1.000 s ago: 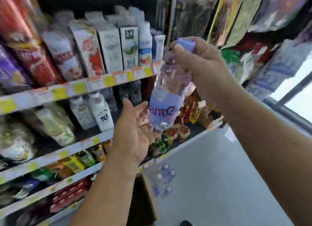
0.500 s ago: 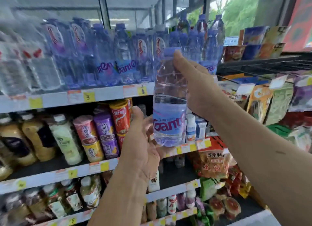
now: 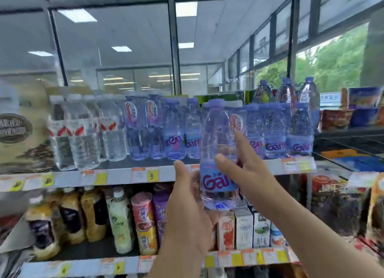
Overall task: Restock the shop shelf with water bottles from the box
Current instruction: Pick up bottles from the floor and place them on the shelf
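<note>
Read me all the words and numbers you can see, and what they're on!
"Gan", cut off: label of the held bottle.
"Gan": labels of the shelf bottles.
"3": yellow price tag.
Cartons, cups, other tags: too blurred to read.

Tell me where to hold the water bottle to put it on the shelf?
Hold the bottle around its middle, above the label, coming from the side like the right hand does. It stands upright and its body is wider than the cap, so a side grip there should stay steady. The left hand cupping the bottom helps.
</note>
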{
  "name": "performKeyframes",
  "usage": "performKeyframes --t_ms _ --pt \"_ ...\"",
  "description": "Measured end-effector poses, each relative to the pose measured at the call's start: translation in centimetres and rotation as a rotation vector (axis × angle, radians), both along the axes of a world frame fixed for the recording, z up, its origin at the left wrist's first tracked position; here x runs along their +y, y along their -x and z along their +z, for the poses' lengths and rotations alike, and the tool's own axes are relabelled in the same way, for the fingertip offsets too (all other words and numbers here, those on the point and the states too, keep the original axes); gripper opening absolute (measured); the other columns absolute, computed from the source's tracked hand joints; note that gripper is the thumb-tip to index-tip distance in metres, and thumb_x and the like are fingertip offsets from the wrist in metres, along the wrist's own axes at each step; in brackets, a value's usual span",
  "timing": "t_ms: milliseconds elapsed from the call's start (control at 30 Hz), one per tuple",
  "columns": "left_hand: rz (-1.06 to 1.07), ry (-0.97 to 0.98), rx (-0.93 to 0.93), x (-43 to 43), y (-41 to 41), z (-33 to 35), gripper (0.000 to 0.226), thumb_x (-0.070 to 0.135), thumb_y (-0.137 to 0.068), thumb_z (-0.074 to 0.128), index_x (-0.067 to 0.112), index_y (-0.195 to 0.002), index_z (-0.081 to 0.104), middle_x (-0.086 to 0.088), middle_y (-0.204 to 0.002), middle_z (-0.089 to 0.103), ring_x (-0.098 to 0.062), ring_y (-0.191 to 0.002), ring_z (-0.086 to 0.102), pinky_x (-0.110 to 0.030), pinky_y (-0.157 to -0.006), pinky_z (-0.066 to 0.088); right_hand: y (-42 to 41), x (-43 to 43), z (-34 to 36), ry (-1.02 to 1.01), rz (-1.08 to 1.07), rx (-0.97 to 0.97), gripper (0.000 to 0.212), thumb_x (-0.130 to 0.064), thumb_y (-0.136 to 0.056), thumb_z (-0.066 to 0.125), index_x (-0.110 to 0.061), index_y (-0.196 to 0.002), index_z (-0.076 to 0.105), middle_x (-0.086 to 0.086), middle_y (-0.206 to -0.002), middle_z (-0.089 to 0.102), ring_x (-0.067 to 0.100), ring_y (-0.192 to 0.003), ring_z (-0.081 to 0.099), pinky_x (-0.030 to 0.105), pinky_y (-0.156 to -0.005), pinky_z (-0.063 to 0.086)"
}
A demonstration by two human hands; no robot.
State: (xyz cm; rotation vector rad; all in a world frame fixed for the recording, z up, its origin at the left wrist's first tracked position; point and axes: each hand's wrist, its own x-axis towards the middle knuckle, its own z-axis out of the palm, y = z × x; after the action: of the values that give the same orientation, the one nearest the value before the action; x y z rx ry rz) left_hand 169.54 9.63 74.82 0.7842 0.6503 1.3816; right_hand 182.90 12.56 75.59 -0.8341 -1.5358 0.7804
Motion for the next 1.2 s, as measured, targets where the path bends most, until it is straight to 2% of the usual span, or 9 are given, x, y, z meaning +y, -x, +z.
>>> performKeyframes --t_ms 133,233,400,567,767,867,1033,1133,1200 --pt "-0.016 -0.023 0.001 1.4 0.8 0.8 0.071 0.066 -0.085 0.043 0.007 -0.11 0.072 -0.014 -0.098 0.077 -0.033 -0.091 0.075 -0.051 -0.083 0.058 0.9 0.4 0.1 -0.019 -0.124 -0.157 0.096 -0.052 -0.079 0.073 -0.061 -0.147 0.005 -0.048 -0.138 0.023 -0.012 -0.126 0.045 0.028 -0.102 0.048" --pt "-0.056 -0.057 -0.005 2.7 2.4 1.8 0.069 0.065 -0.088 0.042 0.008 -0.113 0.071 -0.014 -0.101 0.077 -0.032 -0.092 0.074 -0.054 -0.09 0.056 2.0 1.5 1.2 -0.033 -0.223 -0.248 0.108 -0.063 -0.066 0.08 -0.067 -0.143 0.004 -0.028 -0.154 0.03 0.003 -0.139 0.037 0.042 -0.112 0.038" --pt "-0.146 -0.107 0.055 5.9 5.5 3.1 0.068 0.066 -0.09 0.039 0.011 -0.112 0.073 -0.011 -0.102 0.077 -0.028 -0.092 0.075 -0.047 -0.087 0.058 5.0 3.8 3.3 -0.033 -0.313 -0.23 0.087 -0.033 -0.068 0.089 -0.055 -0.133 0.037 -0.013 -0.118 0.069 0.007 -0.104 0.068 0.037 -0.094 0.053" --pt "-0.139 -0.146 0.136 9.8 8.9 4.1 0.071 0.069 -0.092 0.032 0.014 -0.12 0.067 0.004 -0.115 0.071 -0.015 -0.117 0.06 -0.05 -0.105 0.039 6.5 6.7 4.8 -0.035 -0.442 -0.187 0.066 -0.015 -0.068 0.089 -0.043 -0.114 0.05 -0.01 -0.097 0.072 0.003 -0.083 0.07 0.017 -0.067 0.052" --pt "-0.106 -0.158 0.217 13.3 10.4 4.9 0.075 0.068 -0.095 0.023 0.016 -0.144 0.048 -0.001 -0.149 0.048 -0.018 -0.141 0.039 -0.048 -0.117 0.017 6.0 10.3 5.6 -0.023 -0.534 -0.231 0.074 -0.021 -0.072 0.087 -0.027 -0.13 0.043 -0.005 -0.117 0.061 0.021 -0.103 0.063 0.043 -0.09 0.053" --pt "-0.154 -0.158 0.278 14.2 9.5 5.2 0.076 0.07 -0.095 0.021 0.019 -0.145 0.048 0.002 -0.152 0.045 -0.018 -0.143 0.036 -0.048 -0.116 0.018 6.1 11.9 5.1 0.0 -0.53 -0.26 0.072 -0.019 -0.073 0.086 -0.03 -0.126 0.038 -0.012 -0.108 0.061 0.014 -0.09 0.065 0.036 -0.077 0.057" --pt "-0.195 -0.181 0.325 16.1 7.7 5.3 0.065 0.064 -0.099 0.02 0.024 -0.128 0.061 0.011 -0.127 0.065 -0.008 -0.125 0.053 -0.039 -0.102 0.028 6.1 14.1 3.4 0.04 -0.505 -0.302 0.097 -0.025 -0.067 0.082 -0.027 -0.147 0.027 -0.008 -0.129 0.056 0.021 -0.103 0.063 0.033 -0.079 0.056" --pt "-0.196 -0.183 0.325 16.8 6.6 5.1 0.06 0.062 -0.1 0.019 0.024 -0.102 0.066 0.016 -0.085 0.077 0.003 -0.082 0.07 -0.028 -0.09 0.042 5.5 15.1 2.2 0.049 -0.477 -0.28 0.087 -0.021 -0.068 0.083 -0.025 -0.14 0.034 -0.007 -0.113 0.065 0.016 -0.099 0.066 0.026 -0.08 0.054" --pt "-0.179 -0.164 0.292 17.5 6.0 4.7 0.059 0.063 -0.099 0.023 0.023 -0.104 0.067 0.01 -0.092 0.078 -0.003 -0.086 0.072 -0.034 -0.086 0.049 5.2 15.2 1.9 0.05 -0.455 -0.282 0.086 -0.019 -0.071 0.082 -0.029 -0.14 0.032 -0.011 -0.107 0.066 0.008 -0.093 0.066 0.022 -0.078 0.053"
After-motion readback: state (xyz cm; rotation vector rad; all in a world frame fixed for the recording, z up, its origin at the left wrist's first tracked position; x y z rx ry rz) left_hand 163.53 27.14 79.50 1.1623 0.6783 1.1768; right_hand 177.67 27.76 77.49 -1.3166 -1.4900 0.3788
